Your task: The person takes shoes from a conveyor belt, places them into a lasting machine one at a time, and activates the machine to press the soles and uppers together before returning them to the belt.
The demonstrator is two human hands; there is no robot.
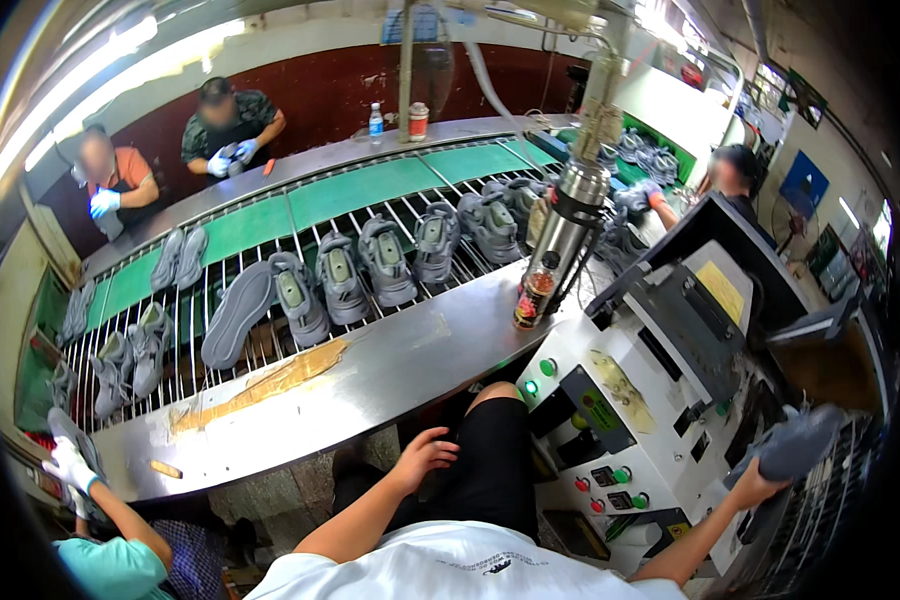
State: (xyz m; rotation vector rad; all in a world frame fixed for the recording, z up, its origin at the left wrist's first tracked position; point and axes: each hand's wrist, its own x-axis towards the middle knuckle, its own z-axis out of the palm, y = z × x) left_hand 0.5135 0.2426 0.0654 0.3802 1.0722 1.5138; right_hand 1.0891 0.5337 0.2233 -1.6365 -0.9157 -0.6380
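My right hand [752, 488] grips a dark grey shoe [802, 440] at the far right, beside the white machine with green and red buttons. The shoe is somewhat blurred and its far end points away from me. Over my lap, my left hand [425, 460] holds nothing, its fingers loosely apart. Ahead of it runs a metal work ledge [420, 345]. Behind the ledge, several grey shoes stand in a row on the roller conveyor, among them a grey shoe [340, 278]. A shoe sole [238, 315] lies bottom outward beside them.
The white machine [610, 400] stands close on my right, its dark lid raised. A steel flask [570, 215] and a drink bottle [534, 292] stand at the ledge's right end. At lower left, a co-worker's gloved hand [70, 465] handles a shoe. Other people work across the green belt [370, 190].
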